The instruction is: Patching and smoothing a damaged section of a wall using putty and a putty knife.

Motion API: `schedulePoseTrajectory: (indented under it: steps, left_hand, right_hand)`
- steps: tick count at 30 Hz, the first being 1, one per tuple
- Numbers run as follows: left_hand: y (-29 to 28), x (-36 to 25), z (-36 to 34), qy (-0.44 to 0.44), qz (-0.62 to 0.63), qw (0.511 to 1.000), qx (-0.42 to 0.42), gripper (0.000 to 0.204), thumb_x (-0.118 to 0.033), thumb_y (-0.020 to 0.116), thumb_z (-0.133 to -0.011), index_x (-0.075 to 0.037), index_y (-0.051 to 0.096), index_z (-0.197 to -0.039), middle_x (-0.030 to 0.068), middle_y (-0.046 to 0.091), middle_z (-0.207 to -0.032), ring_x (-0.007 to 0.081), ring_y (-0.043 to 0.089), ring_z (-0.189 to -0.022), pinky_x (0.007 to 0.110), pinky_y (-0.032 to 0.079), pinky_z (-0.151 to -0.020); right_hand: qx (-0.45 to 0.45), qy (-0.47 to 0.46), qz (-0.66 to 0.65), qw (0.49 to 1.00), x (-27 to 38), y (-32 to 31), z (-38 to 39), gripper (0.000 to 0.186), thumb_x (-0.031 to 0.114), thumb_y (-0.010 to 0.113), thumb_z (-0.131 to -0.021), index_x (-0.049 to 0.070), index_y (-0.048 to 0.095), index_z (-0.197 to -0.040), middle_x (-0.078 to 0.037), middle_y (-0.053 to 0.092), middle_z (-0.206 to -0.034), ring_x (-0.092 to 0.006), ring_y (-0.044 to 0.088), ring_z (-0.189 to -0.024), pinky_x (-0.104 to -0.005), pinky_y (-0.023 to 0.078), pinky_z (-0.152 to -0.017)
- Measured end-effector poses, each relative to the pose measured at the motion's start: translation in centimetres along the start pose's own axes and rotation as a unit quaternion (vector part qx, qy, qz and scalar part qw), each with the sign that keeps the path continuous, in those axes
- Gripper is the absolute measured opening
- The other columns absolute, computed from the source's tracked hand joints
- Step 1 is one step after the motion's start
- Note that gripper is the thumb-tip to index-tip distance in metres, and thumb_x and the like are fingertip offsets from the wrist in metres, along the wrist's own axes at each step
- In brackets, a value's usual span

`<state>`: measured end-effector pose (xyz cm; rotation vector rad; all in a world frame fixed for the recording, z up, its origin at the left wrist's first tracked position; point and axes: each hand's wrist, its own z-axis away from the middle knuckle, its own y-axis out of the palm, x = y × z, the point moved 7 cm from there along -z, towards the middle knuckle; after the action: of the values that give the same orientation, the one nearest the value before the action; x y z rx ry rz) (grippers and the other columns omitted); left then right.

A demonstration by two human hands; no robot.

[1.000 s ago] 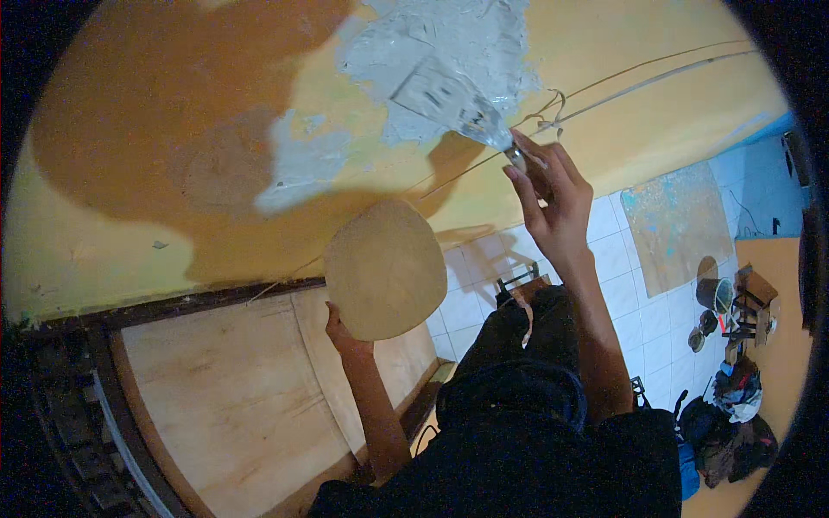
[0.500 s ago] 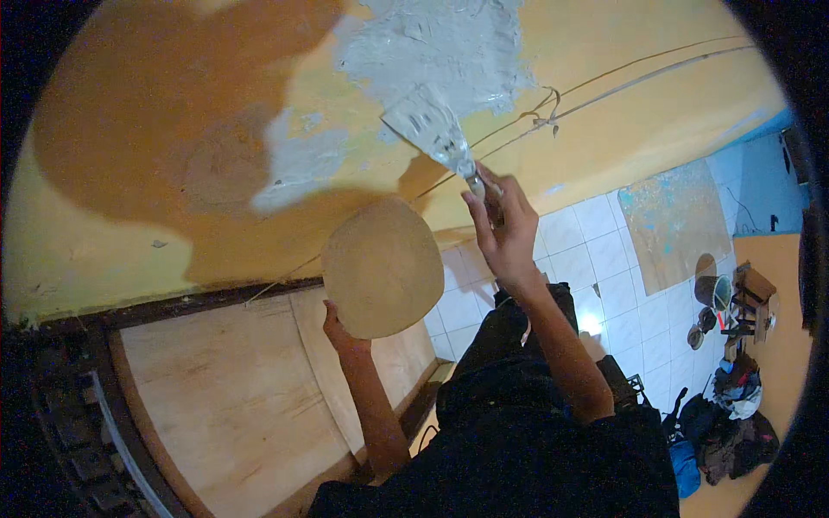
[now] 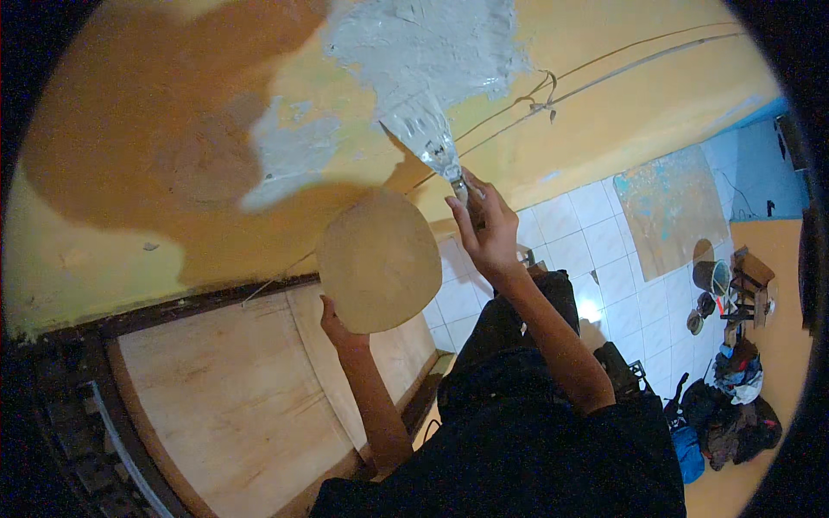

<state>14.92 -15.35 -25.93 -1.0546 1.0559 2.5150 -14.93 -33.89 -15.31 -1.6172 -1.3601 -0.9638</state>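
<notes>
My right hand (image 3: 494,235) is closed round the handle of a putty knife (image 3: 432,147). Its wide metal blade, smeared with whitish filler, points up and left at the lower edge of a large grey-white filler patch (image 3: 423,47) on the yellow wall (image 3: 596,112). Whether the blade touches the wall is hard to tell. My left hand (image 3: 344,332) grips a rounded tan board (image 3: 378,263) by its lower left edge; the thumb shows, while the other fingers are hidden behind it. A smaller filler patch (image 3: 298,151) lies on the wall farther left, partly in shadow.
Thin cables (image 3: 596,72) run along the wall, knotted at one point. Below my left arm is a wooden panel (image 3: 224,380) with a dark frame. Right, on white floor tiles (image 3: 566,220), are a stained sheet (image 3: 673,211), a bucket (image 3: 712,276) and a clothes pile (image 3: 734,414).
My right hand and the putty knife have shifted slightly left in the picture, the blade now overlapping the patch's lower edge. The view has moved a little; the board stays in my left hand.
</notes>
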Motion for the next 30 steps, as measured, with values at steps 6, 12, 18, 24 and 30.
schedulePoseTrajectory:
  steps: [6, 12, 18, 24, 30]
  left_hand:
    - [-0.3, -0.4, -0.5, 0.017, -0.011, 0.999, 0.046, 0.053, -0.042, 0.035, -0.104, -0.004, 0.046, -0.139, 0.0142, 0.053, -0.138, 0.0337, 0.050, -0.126, 0.050, 0.041, -0.106]
    - [-0.6, -0.6, -0.7, 0.025, -0.042, 0.998, 0.043, 0.052, -0.041, 0.035, -0.104, -0.003, 0.047, -0.138, 0.0137, 0.053, -0.138, 0.0331, 0.051, -0.125, 0.049, 0.041, -0.105]
    - [-0.2, -0.6, -0.4, 0.027, -0.027, 0.999, 0.026, 0.052, -0.041, 0.035, -0.104, -0.003, 0.048, -0.137, 0.0136, 0.054, -0.137, 0.0332, 0.051, -0.125, 0.049, 0.042, -0.105]
    - [-0.5, -0.7, -0.7, 0.042, -0.022, 0.998, 0.039, 0.052, -0.040, 0.037, -0.104, -0.003, 0.047, -0.138, 0.0141, 0.054, -0.137, 0.0332, 0.052, -0.124, 0.049, 0.041, -0.105]
    - [-0.4, -0.7, -0.7, 0.047, -0.053, 0.997, 0.044, 0.053, -0.040, 0.039, -0.103, -0.003, 0.046, -0.140, 0.0145, 0.052, -0.139, 0.0336, 0.050, -0.127, 0.049, 0.040, -0.107]
  right_hand:
    - [0.000, -0.068, 0.057, 0.996, 2.3, -1.5, -0.9, 0.042, 0.010, 0.070, -0.089, 0.000, 0.056, -0.127, -0.012, 0.057, -0.080, -0.0192, 0.056, -0.056, -0.0312, 0.046, -0.052]
    - [-0.018, -0.054, 0.021, 0.998, 1.9, -0.6, -3.1, 0.042, 0.012, 0.069, -0.090, 0.000, 0.056, -0.129, -0.012, 0.052, -0.075, -0.0194, 0.054, -0.055, -0.0326, 0.044, -0.051]
    - [0.018, -0.029, 0.046, 0.998, -1.5, 0.3, 1.8, 0.038, 0.004, 0.064, -0.093, -0.003, 0.053, -0.129, -0.008, 0.059, -0.084, -0.0078, 0.050, -0.058, -0.0231, 0.041, -0.053]
    - [-0.060, 0.042, -0.034, 0.997, -0.7, 0.6, 0.1, 0.037, 0.008, 0.057, -0.098, -0.001, 0.045, -0.131, -0.003, 0.055, -0.079, -0.0058, 0.046, -0.059, -0.0226, 0.039, -0.053]
    - [0.039, 0.144, -0.049, 0.988, 1.6, 2.6, 1.7, 0.038, 0.012, 0.056, -0.098, 0.000, 0.042, -0.132, -0.007, 0.054, -0.074, -0.0120, 0.049, -0.058, -0.0286, 0.042, -0.053]
